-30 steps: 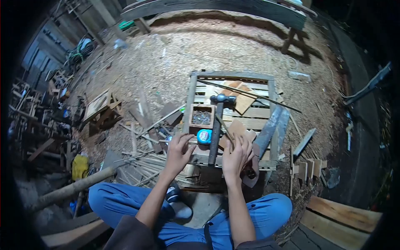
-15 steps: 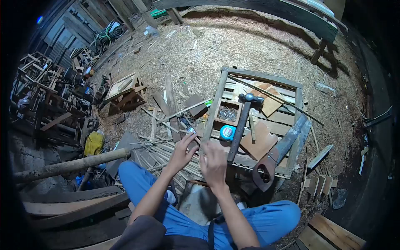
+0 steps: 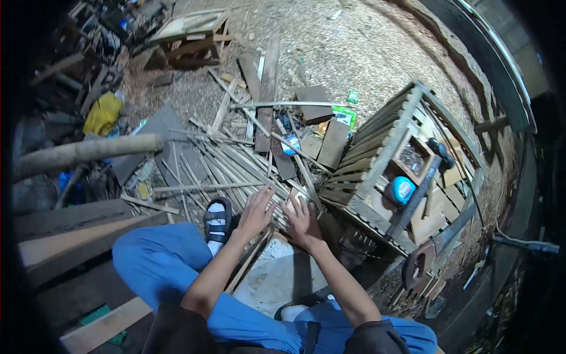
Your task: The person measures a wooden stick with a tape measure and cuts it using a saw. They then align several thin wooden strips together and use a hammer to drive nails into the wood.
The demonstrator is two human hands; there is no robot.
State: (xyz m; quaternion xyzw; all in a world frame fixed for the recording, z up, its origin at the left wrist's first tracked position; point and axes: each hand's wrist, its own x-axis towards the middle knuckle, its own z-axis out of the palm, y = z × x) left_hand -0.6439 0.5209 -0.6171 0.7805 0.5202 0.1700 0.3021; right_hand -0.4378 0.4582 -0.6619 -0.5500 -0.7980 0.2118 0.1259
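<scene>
My left hand [image 3: 257, 210] reaches down over a pile of thin wooden strips [image 3: 227, 168], its fingers stretched out and holding nothing visible. Close beside it, my right hand [image 3: 302, 221] is spread over the near right end of the same pile, fingers apart. A pale piece of wood partly shows behind the right fingers. Just below both hands lies a grey-white flat panel [image 3: 268, 276], between my feet. To the right stands a slatted wooden crate [image 3: 361, 192], bearing a hammer [image 3: 414, 203], a handsaw [image 3: 420, 262], a blue round container [image 3: 402, 190] and a small box of nails [image 3: 415, 158].
A thick pole [image 3: 88, 154] juts in from the left, above stacked planks [image 3: 71, 236]. Scrap boards [image 3: 267, 94] and a green packet [image 3: 344, 117] lie ahead. A small wooden frame [image 3: 191, 41] sits farther back on the shavings-covered floor.
My view has tilted down and turned left, so the crate appears farther right. Both hands have moved from the crate's near left corner down to the strip pile.
</scene>
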